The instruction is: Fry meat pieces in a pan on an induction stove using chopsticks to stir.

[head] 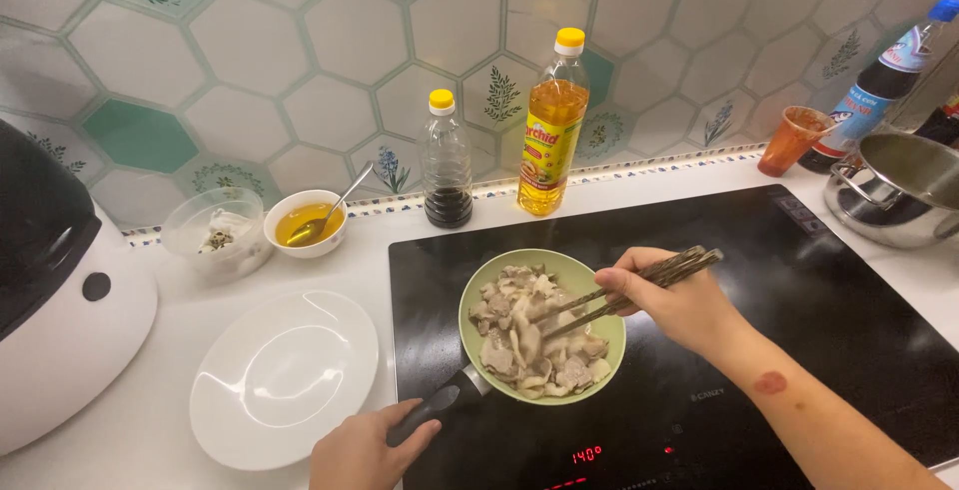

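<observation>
Left hand (362, 450) on pan handle (435, 408) | right hand (667, 300) chopsticks (624, 292) | plate (285, 378) beside

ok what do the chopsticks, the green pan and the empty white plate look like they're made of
Chopsticks in the right hand: probably wood or bamboo, dark brown and matte. Pan, its handle in the left hand: likely coated metal, smooth pale green inside. Plate: seemingly glazed ceramic, with glossy white reflections.

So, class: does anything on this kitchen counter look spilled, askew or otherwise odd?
Nothing stands out. The left hand grips the handle of the green frying pan, the right hand works brown chopsticks in the meat slices, and the white plate sits flat.
</observation>
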